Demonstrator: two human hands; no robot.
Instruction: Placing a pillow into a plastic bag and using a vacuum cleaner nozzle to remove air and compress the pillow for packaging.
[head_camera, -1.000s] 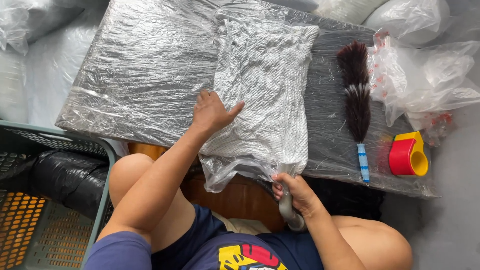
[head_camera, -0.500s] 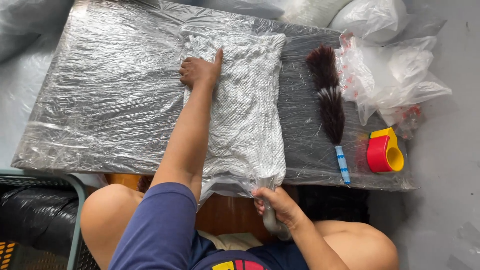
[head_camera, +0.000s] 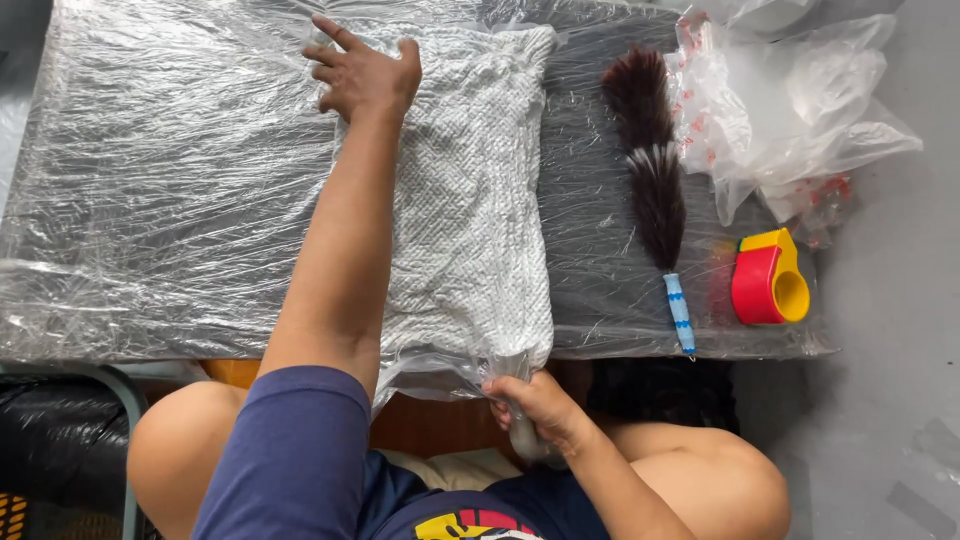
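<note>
Left hand (head_camera: 362, 72): fingers spread, flat on bag's (head_camera: 470, 200) far end
Right hand (head_camera: 535, 405): gripping bag's gathered mouth
Duster (head_camera: 655, 190): just beside bag

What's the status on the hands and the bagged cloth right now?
Left hand flat on bagged cloth's far end. Right hand grips bag neck and grey nozzle. Duster lies alongside, apart.

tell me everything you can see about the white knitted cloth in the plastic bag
The white knitted cloth looks like a folded textile with a zigzag weave, sealed flat inside a clear plastic bag. It lies lengthwise on the film-wrapped table, its near end at the table's edge. The left hand presses on its far left corner; the right hand grips the bag's gathered mouth together with a grey nozzle.
</note>
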